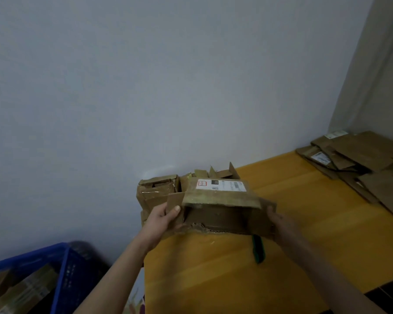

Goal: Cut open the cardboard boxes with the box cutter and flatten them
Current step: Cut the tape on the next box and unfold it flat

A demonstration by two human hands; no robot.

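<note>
Both hands hold one cardboard box [218, 200] above the far-left part of the yellow table [304, 211], its open side turned toward the person and a white shipping label on top. The left hand [162, 217] pinches the box's left flap, thumb pressed flat on the near face and the other fingers curled behind it. The right hand [279, 223] grips the right flap. Its thumb lies over the near edge, and the remaining fingers are hidden behind the cardboard and in shadow, so their spread cannot be told.

Just below the right-hand fingers, beside the wrist, the green box cutter [258, 249] lies on the table, its upper end covered by the box's torn lower edge. Beyond the left-hand fingers, a second, crumpled box [157, 191] stands against the grey wall [145, 87], partly blocked by the held one. Well to the right of the right-hand fingers, a pile of flattened cardboard [354, 159] rests on the table's far end, cut off by the frame edge. Down and left of the left forearm, a blue crate [64, 268] holds more cardboard, blurred and cropped.
</note>
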